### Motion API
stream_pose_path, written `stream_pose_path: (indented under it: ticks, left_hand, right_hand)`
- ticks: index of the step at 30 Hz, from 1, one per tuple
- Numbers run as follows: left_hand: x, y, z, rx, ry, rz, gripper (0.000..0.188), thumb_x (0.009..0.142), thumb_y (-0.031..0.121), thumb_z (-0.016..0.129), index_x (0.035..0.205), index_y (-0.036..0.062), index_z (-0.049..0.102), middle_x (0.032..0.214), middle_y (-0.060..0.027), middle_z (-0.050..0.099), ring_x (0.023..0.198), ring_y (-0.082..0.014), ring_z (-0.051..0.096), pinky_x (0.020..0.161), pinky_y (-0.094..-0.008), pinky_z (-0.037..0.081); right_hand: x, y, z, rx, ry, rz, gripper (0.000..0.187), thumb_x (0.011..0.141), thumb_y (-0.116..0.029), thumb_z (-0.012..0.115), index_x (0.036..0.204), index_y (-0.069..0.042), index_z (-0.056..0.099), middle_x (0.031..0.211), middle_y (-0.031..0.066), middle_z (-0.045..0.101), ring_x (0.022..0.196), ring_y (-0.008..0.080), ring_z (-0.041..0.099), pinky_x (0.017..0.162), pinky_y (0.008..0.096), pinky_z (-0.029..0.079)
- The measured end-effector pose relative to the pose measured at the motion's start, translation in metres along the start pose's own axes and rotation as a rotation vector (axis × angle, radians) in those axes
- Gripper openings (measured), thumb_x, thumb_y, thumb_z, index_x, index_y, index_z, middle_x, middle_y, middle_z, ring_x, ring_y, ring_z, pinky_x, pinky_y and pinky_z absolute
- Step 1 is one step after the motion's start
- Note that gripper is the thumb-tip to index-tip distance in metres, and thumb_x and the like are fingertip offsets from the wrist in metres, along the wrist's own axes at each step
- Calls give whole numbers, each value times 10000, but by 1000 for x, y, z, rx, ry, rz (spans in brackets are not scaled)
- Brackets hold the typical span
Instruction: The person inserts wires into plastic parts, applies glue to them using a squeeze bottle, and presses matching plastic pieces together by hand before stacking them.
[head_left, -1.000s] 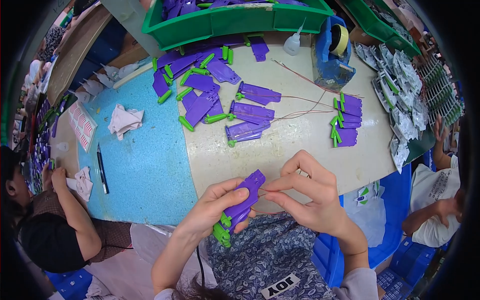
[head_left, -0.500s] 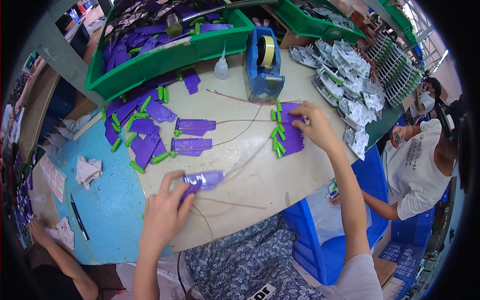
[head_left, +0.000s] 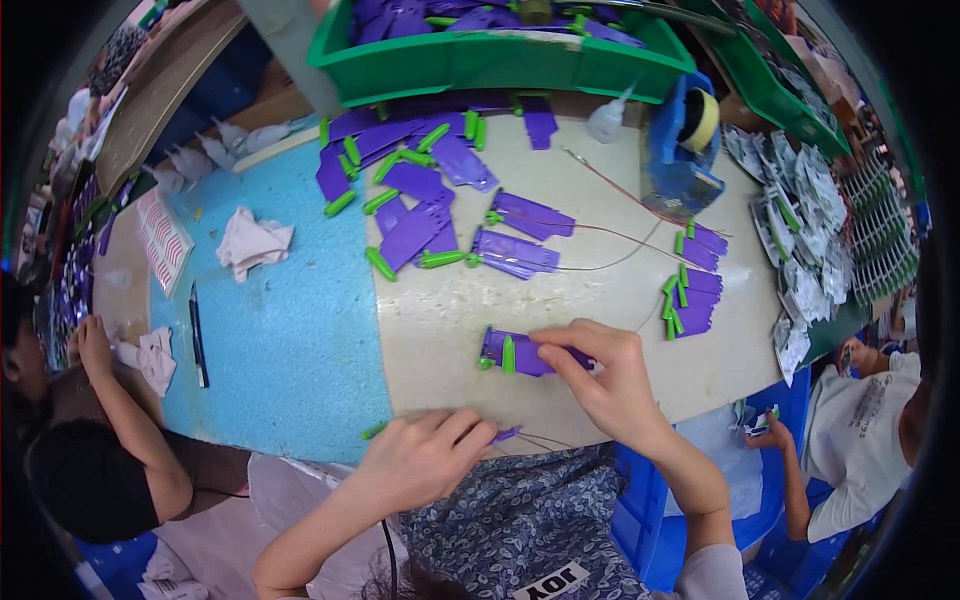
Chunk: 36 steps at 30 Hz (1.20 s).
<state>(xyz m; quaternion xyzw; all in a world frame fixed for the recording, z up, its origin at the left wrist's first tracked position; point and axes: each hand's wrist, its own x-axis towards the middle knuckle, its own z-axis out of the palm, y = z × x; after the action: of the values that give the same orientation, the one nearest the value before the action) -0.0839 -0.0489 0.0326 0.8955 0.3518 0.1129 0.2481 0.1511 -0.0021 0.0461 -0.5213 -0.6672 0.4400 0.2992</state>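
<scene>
Between the thumb and fingers of my right hand (head_left: 612,385) is a flat purple plastic part (head_left: 532,362) with green tabs, over the middle of the table. My left hand (head_left: 425,458) is curled over another purple part (head_left: 507,434) at the near table edge. Most of that part is hidden; a green end shows left of the hand and thin wires come out on the right. Beyond my hands, two purple parts with wires (head_left: 515,253) lie side by side. A small stack of purple parts with green tabs (head_left: 697,300) sits to the right.
Loose purple parts (head_left: 415,235) are heaped behind, below a green bin (head_left: 500,62). A tape dispenser (head_left: 685,150) and squeeze bottle (head_left: 607,120) stand at the back. Silvery parts (head_left: 800,230) pile up at right. A cloth (head_left: 253,243) and pen (head_left: 197,335) lie left. Other people sit on both sides.
My right hand has left the stack on the right and come left and nearer with a purple part. My left hand has moved toward the near edge. The whole view has shifted.
</scene>
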Motion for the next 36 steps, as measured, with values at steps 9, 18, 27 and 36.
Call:
stream_pose_path:
  ticks: [9,18,27,36]
  left_hand:
    - [10,-7,-4,97,-11,-184,221,863,173,676,986,32,556,1438,-110,506,677,-230,670,552,-354,535]
    - [17,-21,-19,-538,269,-359,272,940,227,612,1122,28,574,944,-182,679,718,-382,661,610,-473,515]
    - [44,1,-2,-576,332,-195,307,897,224,684,1120,33,597,840,-161,671,690,-343,670,582,-413,507]
    - [51,11,-9,-531,117,-185,319,874,190,665,1148,66,559,800,-171,671,676,-381,660,594,-450,509]
  right_hand:
    - [14,9,38,-410,130,-118,173,832,-44,706,1000,-12,733,801,136,656,742,257,620,647,358,490]
    - [-3,-3,25,537,-42,338,310,780,39,773,934,-49,518,916,39,607,850,131,594,799,290,480]
    - [-27,10,24,492,129,217,291,780,6,799,981,-21,591,884,28,640,864,83,614,827,242,484]
    - [-34,-26,-13,-259,86,39,199,794,-40,759,953,24,658,805,116,622,578,195,578,550,323,458]
